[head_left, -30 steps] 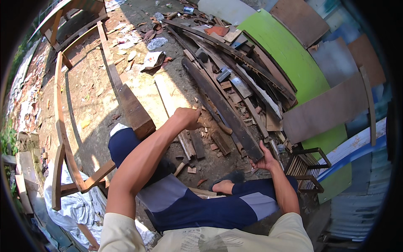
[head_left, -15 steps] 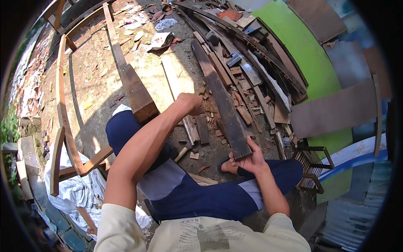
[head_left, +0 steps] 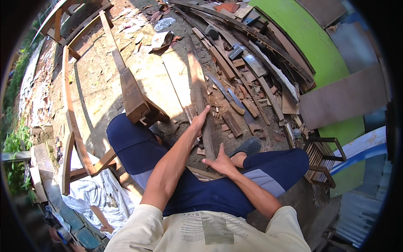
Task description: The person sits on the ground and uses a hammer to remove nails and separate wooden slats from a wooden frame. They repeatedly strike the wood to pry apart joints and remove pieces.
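A long weathered wooden plank point(head_left: 195, 80) lies lengthwise in front of me, its near end between my hands. My left hand point(head_left: 200, 122) is against the plank's left edge, fingers stretched out along it. By the near end is my right hand point(head_left: 221, 162), thumb raised and fingers spread toward the wood; whether it touches is hard to tell. Right of the plank are a long knife point(head_left: 226, 95) with a wooden handle and a handsaw point(head_left: 245, 111) with a bluish blade. A short wood block point(head_left: 232, 123) lies near them.
A wooden frame point(head_left: 132, 96) stands left, close to my knee. Scrap wood point(head_left: 268, 54) is piled at the right beside a green panel point(head_left: 323, 46). A slatted wooden rack point(head_left: 321, 161) is near my right knee. White sheeting point(head_left: 90, 193) lies at lower left.
The plank has shifted left, uncovering the knife and handsaw. My right hand has loosened from its near end and moved left. My left hand has moved down beside the plank.
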A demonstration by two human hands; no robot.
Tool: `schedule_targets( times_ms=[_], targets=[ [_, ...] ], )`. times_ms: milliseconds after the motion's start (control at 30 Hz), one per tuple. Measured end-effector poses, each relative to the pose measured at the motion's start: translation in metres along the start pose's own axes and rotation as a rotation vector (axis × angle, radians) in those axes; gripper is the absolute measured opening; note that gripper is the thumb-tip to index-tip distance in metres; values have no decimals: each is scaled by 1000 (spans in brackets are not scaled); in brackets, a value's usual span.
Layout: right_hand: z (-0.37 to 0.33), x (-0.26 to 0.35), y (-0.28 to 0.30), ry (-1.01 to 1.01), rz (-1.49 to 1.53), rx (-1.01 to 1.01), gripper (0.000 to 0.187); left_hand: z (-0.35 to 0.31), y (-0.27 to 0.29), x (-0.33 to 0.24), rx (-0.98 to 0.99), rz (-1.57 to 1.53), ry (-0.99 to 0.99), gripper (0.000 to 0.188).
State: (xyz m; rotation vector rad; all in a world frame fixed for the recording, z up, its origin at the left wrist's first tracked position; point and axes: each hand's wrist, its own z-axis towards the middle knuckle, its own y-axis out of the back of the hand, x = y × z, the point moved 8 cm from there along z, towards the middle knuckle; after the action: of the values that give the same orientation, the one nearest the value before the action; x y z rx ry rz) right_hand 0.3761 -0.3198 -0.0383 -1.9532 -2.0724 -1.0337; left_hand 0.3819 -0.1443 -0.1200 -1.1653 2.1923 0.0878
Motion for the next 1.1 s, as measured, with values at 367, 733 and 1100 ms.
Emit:
schedule_targets(
  times_ms=[367,733,1100],
  targets=[
    [26,-21,-22,17,117,-297,106,16,13,21,-205,36,-81,66],
    [41,-25,-29,233,218,-283,100,-14,19,-20,-369,345,-345,58],
    [76,-47,-56,15,311,11,96,26,43,10,-376,642,-164,81]
  ],
)
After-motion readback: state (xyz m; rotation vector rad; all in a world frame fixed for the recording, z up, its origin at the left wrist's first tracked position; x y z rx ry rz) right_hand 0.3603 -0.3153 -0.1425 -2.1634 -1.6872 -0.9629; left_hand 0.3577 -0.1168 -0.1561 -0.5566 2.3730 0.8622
